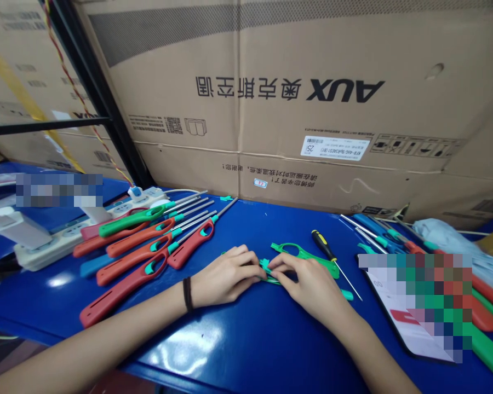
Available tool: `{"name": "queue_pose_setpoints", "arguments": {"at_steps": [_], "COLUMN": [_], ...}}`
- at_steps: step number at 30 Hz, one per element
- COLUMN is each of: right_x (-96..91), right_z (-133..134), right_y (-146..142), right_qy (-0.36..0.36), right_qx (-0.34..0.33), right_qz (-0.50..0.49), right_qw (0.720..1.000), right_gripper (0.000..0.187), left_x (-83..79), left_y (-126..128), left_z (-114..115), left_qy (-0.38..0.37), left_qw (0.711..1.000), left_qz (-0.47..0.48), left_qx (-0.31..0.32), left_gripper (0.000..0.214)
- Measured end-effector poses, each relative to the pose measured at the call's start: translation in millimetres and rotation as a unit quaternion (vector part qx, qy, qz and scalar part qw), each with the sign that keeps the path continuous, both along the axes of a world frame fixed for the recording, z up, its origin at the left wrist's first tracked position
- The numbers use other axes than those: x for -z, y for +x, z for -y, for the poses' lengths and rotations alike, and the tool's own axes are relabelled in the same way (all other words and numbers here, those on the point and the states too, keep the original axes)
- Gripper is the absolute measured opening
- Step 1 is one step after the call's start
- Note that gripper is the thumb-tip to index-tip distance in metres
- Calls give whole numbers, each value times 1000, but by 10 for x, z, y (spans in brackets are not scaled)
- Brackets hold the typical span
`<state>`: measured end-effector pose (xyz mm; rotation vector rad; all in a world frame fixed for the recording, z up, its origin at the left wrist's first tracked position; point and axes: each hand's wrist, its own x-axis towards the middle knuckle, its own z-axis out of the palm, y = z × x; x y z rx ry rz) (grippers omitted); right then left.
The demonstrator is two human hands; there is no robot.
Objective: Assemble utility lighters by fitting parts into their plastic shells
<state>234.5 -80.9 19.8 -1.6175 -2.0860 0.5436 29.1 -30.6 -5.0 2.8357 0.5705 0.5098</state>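
My left hand (232,276) and my right hand (306,279) meet over the blue table, fingertips pinched on a small green plastic lighter part (265,265). Its far end is hidden by the fingers. Just behind my right hand lies a green lighter casing (312,258) with a trigger loop, and a small teal plastic piece (347,295) rests beside that wrist. A black-and-yellow screwdriver (327,249) lies to the right, its tip pointing toward me. Left of my hands is a group of long-necked lighters, among them a red lighter (125,290) and a green lighter (133,220).
A power strip (45,246) with plugs runs along the left. On the right, a phone (398,317) lies beside more lighters (482,306) and a pale blue cloth (456,241). A large cardboard box (271,120) closes off the table's back edge.
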Motion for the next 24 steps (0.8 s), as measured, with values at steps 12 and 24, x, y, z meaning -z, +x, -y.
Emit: {"name": "queue_pose_setpoints", "arguments": {"at_steps": [12, 24], "right_x": [22, -3], "right_z": [-14, 13], "right_y": [26, -6], "right_qy": [19, 45], "right_qx": [-15, -38], "right_qz": [-12, 5], "right_qw": [1000, 998], "right_gripper": [17, 25], "left_x": [9, 21], "left_y": [-17, -55], "left_z": [-27, -29], "left_qy": [58, 87], "left_qw": [998, 996], "left_qz": [10, 10], "left_qx": [5, -21], "left_gripper": [24, 23]}}
